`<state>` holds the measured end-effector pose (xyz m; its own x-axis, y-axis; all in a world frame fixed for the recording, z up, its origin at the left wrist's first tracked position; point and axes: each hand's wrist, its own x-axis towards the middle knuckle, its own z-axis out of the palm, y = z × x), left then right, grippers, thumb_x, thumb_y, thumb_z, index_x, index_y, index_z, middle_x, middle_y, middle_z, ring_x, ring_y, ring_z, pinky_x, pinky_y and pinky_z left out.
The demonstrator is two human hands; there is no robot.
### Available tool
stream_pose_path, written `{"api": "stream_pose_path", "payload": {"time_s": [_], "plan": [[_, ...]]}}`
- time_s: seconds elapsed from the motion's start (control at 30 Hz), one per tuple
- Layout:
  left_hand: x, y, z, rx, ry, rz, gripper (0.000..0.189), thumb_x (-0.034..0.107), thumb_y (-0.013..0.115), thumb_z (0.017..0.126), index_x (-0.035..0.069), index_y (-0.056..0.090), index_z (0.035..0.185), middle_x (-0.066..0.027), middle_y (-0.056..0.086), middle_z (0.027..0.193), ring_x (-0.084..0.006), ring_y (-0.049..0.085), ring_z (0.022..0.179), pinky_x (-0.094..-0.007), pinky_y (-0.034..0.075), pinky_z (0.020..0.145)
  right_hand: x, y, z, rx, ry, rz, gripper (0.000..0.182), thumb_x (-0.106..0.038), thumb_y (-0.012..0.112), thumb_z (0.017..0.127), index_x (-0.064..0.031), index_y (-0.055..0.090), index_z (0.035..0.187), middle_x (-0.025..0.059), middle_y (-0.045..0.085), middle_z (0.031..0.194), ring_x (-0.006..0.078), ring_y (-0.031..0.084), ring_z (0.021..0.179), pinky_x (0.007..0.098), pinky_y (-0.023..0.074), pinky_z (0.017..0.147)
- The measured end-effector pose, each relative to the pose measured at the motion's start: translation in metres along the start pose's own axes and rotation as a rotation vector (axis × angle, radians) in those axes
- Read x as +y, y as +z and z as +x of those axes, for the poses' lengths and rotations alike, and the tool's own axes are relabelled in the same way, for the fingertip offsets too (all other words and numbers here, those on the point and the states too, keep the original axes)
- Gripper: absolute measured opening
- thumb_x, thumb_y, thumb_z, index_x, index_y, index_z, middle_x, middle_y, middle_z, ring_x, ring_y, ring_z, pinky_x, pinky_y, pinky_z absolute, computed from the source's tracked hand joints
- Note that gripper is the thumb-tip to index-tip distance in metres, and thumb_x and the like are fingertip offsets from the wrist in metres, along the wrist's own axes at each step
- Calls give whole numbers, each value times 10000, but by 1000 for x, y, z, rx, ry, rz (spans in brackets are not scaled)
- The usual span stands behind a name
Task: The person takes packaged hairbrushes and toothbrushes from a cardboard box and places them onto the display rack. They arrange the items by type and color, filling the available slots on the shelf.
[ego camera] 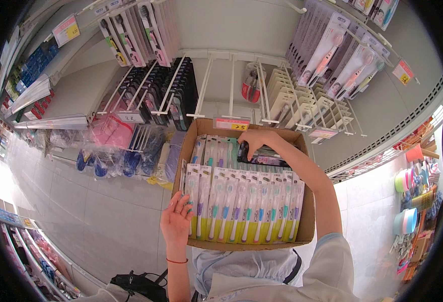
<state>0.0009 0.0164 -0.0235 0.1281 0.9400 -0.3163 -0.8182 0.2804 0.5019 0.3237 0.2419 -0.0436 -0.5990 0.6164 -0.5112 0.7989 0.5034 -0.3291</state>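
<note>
A cardboard box [307,226] in front of me holds rows of packaged toothbrushes [240,205] with white-and-lime backing cards, standing upright. Behind that row lie more packs with green backing. My right hand [257,141] reaches in at the back of the box, its fingers curled round the left end of black toothbrush packs [266,159]. These lie sideways on top of the others. At the box's left edge is my left hand [177,215], palm up and fingers loosely bent apart. Its fingertips rest by the leftmost packs, and I see nothing held in it.
Metal display hooks [232,87] project above the box, with a price tag [232,124] at its back rim. Black packs [180,90] hang to the left, cream packs [293,102] to the right. Bagged slippers [131,162] hang low at left. A black bag [140,285] is below.
</note>
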Motion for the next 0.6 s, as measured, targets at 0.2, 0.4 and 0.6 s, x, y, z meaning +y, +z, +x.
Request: {"api": "stream_pose_path", "payload": {"time_s": [0.2, 0.4, 0.6], "plan": [[-2, -2, -2, 10, 8, 6, 474, 244, 418, 888, 3, 397, 1296, -105, 576, 1117, -188, 566, 903, -318, 462, 776, -32, -22, -34, 276, -71, 65, 352, -161, 765, 637, 9, 536, 842, 165, 585, 788, 340, 569, 809, 438, 429, 662], [-2, -5, -3, -8, 21, 18, 464, 245, 403, 897, -1, 396, 1291, -113, 565, 1134, -194, 568, 918, -319, 464, 800, -117, -26, -69, 498, -440, -135, 203, -81, 656, 686, -31, 493, 795, 126, 582, 787, 305, 571, 833, 393, 421, 739], [1, 21, -8, -23, 83, 194, 494, 293, 480, 883, 18, 388, 1283, -115, 519, 1175, -200, 534, 991, -300, 424, 862, -234, -58, -107, 553, -950, -125, 177, -85, 595, 704, -45, 471, 824, 105, 538, 798, 240, 545, 837, 364, 406, 772]]}}
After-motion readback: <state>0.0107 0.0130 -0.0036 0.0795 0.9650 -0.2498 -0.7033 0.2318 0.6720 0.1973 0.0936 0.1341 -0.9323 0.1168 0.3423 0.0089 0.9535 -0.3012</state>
